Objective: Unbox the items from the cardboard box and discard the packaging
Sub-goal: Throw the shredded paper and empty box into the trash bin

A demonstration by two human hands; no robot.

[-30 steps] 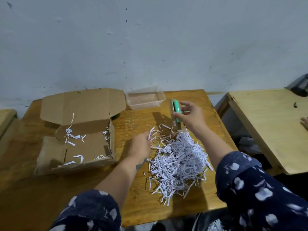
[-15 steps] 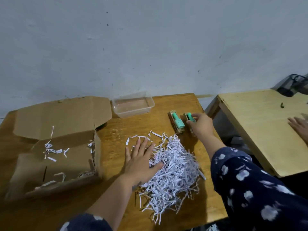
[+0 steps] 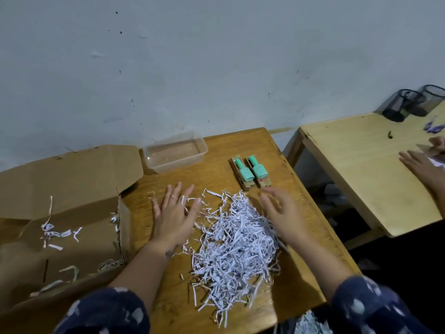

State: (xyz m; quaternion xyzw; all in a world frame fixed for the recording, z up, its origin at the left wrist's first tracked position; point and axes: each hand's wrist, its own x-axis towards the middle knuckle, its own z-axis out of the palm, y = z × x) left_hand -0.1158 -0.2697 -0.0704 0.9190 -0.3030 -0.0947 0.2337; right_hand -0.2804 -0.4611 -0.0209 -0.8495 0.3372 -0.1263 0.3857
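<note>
Since the earlier frame, my right hand (image 3: pixel 280 210) is coming away from the second green bottle (image 3: pixel 258 170), which is now lying beside the first green bottle (image 3: pixel 243 171) at the far side of the table (image 3: pixel 216 145), each on its own strip of card. My left hand (image 3: pixel 174 213) is staying at the left edge of the shredded paper (image 3: pixel 234 239), fingers spread flat and holding nothing; my right hand is hovering over the heap's right edge, fingers loosely spread, also empty. The cardboard box (image 3: pixel 72 189) is sitting open at the left, touching the table edge, with only a few stray strips of paper inside. A clear plastic tray (image 3: pixel 175 153) is standing empty near the wall, between the box flap and the bottles.

The heap is what I am judging next. It looks very light, soft and springy, with no stiffness of its own, so strands will likely be trailing and dropping from any pinch. I am expecting it to handle best when both palms are closing in from opposite sides and scooping under the mass, compressing it into a loose ball. The bottles look small and rigid, possibly fragile, and are sitting just beyond the heap's far edge, so a wide sweep risks knocking them.
</note>
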